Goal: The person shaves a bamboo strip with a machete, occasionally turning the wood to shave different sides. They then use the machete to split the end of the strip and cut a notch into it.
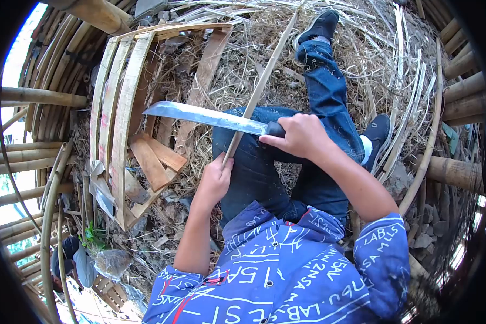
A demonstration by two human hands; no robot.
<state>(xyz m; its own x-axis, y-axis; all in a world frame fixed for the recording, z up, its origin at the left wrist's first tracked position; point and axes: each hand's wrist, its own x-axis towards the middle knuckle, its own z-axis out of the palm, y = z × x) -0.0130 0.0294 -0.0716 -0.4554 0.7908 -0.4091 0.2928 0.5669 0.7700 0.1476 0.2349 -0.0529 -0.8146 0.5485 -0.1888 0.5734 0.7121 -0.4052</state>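
My right hand (302, 136) is closed round the black handle of a machete (200, 114). Its long blade points left and lies across a bamboo strip (265, 75), near my thigh. Gripped in my left hand (217, 174) is the lower end of that strip, just below the blade. From there the strip slants up and away to the right, past my bent leg. Whether the edge bites into the strip cannot be made out.
A broken wooden crate (125, 108) stands on the left, with loose boards (150, 162) beside it. Shavings and thin split strips (410, 102) litter the ground. Bamboo poles (461, 110) line both sides. Another person (81, 262) is at the lower left, near a slatted crate (109, 291).
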